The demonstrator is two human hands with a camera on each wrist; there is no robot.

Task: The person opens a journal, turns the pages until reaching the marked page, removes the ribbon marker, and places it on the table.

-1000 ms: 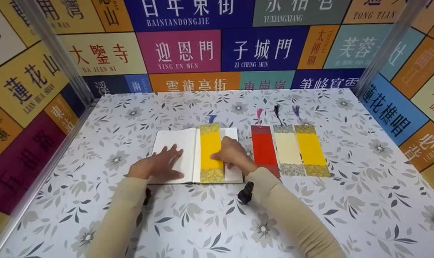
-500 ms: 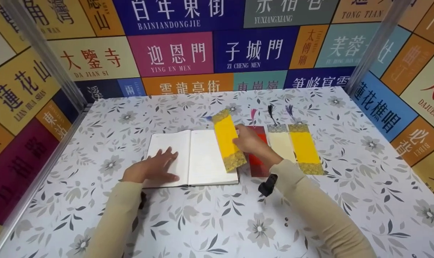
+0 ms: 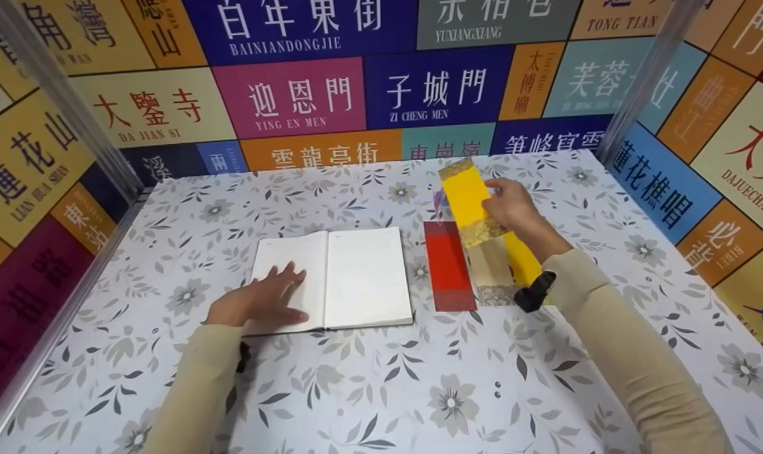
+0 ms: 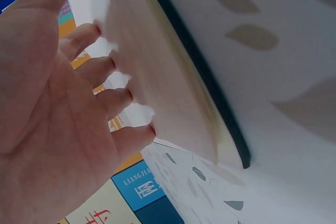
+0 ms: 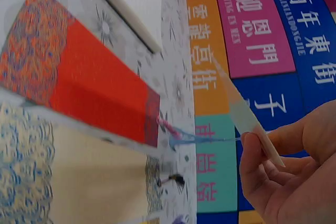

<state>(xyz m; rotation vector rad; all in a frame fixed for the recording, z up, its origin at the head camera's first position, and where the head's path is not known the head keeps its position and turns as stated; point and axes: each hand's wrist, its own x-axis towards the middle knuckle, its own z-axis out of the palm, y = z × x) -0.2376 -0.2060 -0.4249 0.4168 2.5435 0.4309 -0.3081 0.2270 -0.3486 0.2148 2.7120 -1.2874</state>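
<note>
Between the thumb and fingers of my right hand (image 3: 512, 205) a yellow bookmark (image 3: 467, 197) with gold patterned ends is pinched by its right edge. It is tilted and raised over the row of bookmarks; in the right wrist view its blue tassel (image 5: 210, 139) hangs down. Beneath lie a red bookmark (image 3: 448, 268), a cream bookmark (image 3: 491, 268) and a second yellow bookmark (image 3: 524, 258), the last two partly covered. My left hand (image 3: 258, 299) rests with spread fingers on the left page of an open notebook (image 3: 367, 277). The left wrist view shows the notebook's dark cover edge (image 4: 210, 85).
The table (image 3: 381, 391) wears a white cloth with grey leaves and flowers. Colourful panels (image 3: 299, 98) with place names stand behind it and along both sides. Clear corner posts (image 3: 640, 94) rise at the back. Black wrist cameras (image 3: 533, 293) sit at my wrists.
My right hand has lifted the yellow bookmark off the notebook's right page and carried it right and back, over the other bookmarks. The left hand stays on the left page.
</note>
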